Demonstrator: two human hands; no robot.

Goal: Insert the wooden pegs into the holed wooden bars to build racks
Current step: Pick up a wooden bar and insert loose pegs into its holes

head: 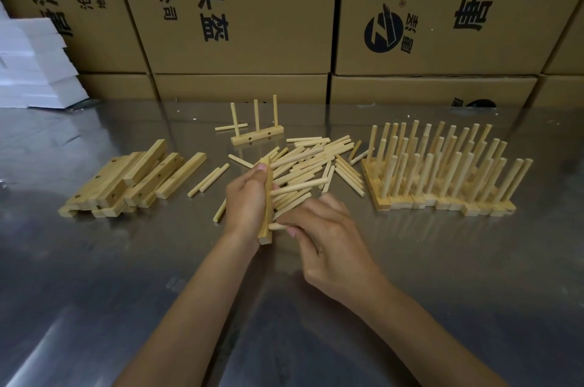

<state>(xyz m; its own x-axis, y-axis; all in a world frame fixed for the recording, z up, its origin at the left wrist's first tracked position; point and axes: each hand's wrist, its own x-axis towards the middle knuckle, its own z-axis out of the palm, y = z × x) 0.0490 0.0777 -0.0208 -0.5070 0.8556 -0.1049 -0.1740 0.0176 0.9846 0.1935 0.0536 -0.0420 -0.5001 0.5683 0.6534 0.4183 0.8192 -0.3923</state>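
My left hand [249,200] is wrapped around a holed bar [268,206], fingers curled on it and thumb near its far end, holding it on edge so its drilled face turns toward my right side. That leaves the holes open to my right hand [322,228], whose fingers pinch a single peg [278,226] with its tip meeting the bar close to the near end. I judge this to be the seating of a peg in the nearest hole (whether it has entered I cannot tell, the joint is too small to read).

The loose pegs [309,165] lie heaped on the tabletop [442,276] just beyond my hands, close enough to reach without shifting the bar. The blank bars [132,178] are stacked to the left, on the side of the hand that takes them. The finished racks [442,178] stand in rows to the right, pegs upward. One rack [256,130] with three pegs stands alone farther back, before the cardboard boxes [240,7].
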